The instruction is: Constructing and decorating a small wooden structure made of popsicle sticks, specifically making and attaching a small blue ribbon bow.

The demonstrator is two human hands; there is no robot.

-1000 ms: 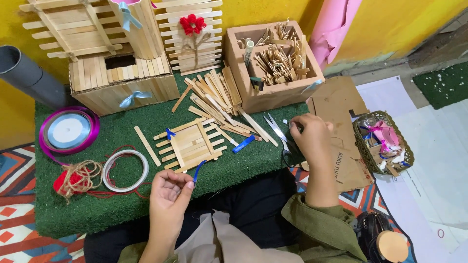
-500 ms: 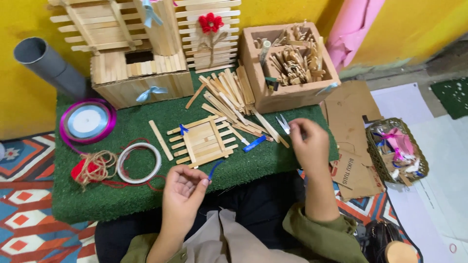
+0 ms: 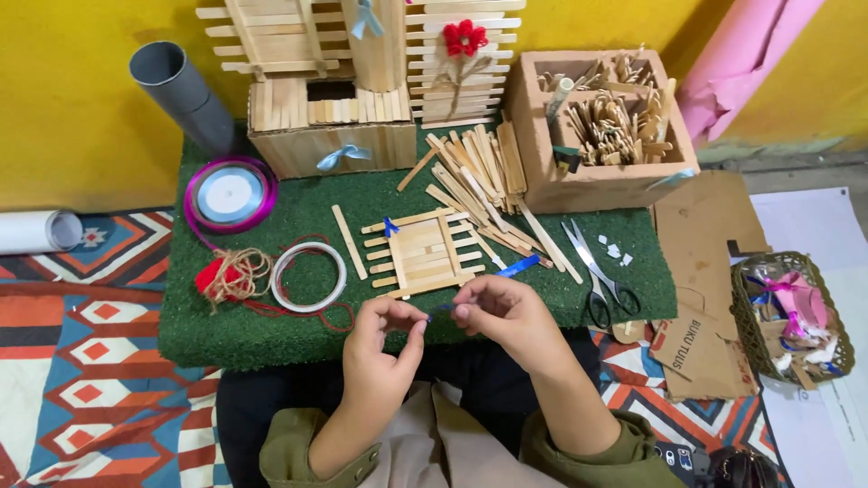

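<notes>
Pinching a thin blue ribbon between fingers of left hand and right hand, just before the stick frame on the bench, risking slipping if loosening.

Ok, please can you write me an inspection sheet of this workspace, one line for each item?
Surface: green turf mat on a patterned rug.
Job's things: blue ribbon pinched between both hands; flat stick frame just beyond them, with a blue ribbon bow on its corner.
Clutter: loose sticks, scissors, purple ribbon spool, tape ring, twine with red yarn.
Grippers: left hand and right hand close together, fingertips on the ribbon.
Cables: nothing seen.
Surroundings: yellow wall, stick house, box of sticks, grey tube, cardboard, basket.
</notes>
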